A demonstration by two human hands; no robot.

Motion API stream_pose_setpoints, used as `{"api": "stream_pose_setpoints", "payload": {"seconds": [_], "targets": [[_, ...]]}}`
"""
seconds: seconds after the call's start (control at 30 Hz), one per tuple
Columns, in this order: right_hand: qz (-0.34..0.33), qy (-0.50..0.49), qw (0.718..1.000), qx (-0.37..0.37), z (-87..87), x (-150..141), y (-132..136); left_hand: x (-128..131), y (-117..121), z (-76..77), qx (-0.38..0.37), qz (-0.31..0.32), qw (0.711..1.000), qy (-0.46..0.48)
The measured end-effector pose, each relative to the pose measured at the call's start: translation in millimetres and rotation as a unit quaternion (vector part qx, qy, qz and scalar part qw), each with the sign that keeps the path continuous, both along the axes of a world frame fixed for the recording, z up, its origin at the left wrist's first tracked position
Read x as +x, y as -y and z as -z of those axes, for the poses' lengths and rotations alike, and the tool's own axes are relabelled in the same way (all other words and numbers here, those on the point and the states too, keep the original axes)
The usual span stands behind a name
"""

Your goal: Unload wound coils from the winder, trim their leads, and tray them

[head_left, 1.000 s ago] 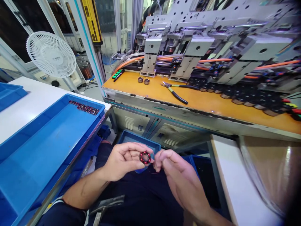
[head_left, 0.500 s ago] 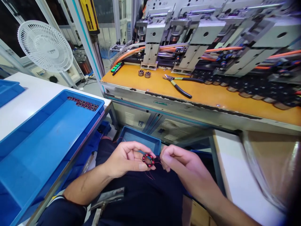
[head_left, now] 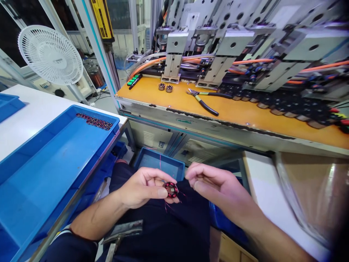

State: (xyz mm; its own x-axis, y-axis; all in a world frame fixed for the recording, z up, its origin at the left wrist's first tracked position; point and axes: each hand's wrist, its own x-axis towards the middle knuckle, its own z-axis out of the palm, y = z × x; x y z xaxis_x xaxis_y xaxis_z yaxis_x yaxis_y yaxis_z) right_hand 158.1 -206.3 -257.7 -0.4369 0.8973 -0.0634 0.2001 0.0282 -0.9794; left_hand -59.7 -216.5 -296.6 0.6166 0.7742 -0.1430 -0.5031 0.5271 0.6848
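Note:
Between the thumb and fingers of my left hand (head_left: 148,185) is a small ring-shaped motor stator (head_left: 171,190) with red windings. Thin pinkish wire ends stick out from its right side and underside. Just to the right, apart from the stator, my right hand (head_left: 208,182) has its fingers curled in towards the thumb. Whatever its fingertips may pinch is hidden. Both hands are above my dark-clothed lap. A loose pink wire strand (head_left: 160,161) shows against the small blue tray (head_left: 169,160) beyond my left hand.
On the left table, a large blue tray (head_left: 54,160) holds several stators (head_left: 94,121). Cutting pliers (head_left: 203,101), two stators (head_left: 165,87) and a row of dark cylindrical parts (head_left: 278,107) lie on the orange bench (head_left: 152,94) beneath machine fixtures. A white fan (head_left: 51,54) stands at left.
My right hand has moved slightly away from the stator, which has tilted in my left hand. A pink strand now shows over the small tray. The camera view has shifted a little.

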Motion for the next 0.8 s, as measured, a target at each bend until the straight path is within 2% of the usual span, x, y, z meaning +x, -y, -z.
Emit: {"api": "stream_pose_setpoints", "payload": {"seconds": [0.13, 0.27, 0.63, 0.8], "targets": [[-0.044, -0.021, 0.997, 0.058, -5.4, -8.0, -4.5, 3.2, 0.5, -2.4, -0.017, 0.016, 1.0, 0.002], [-0.061, -0.038, 0.993, 0.091, -0.9, -16.0, -4.2, 4.1, 2.4, -3.4, -0.04, 0.005, 0.999, 0.014], [-0.003, -0.009, 0.985, 0.175, 5.7, -20.4, 14.6, 6.0, 4.9, 1.2, -0.055, -0.032, 0.997, -0.036], [0.059, -0.029, 0.978, 0.198, 14.8, -26.0, 25.3, 6.2, 6.1, -5.9, -0.011, -0.043, 0.998, -0.038]]}}
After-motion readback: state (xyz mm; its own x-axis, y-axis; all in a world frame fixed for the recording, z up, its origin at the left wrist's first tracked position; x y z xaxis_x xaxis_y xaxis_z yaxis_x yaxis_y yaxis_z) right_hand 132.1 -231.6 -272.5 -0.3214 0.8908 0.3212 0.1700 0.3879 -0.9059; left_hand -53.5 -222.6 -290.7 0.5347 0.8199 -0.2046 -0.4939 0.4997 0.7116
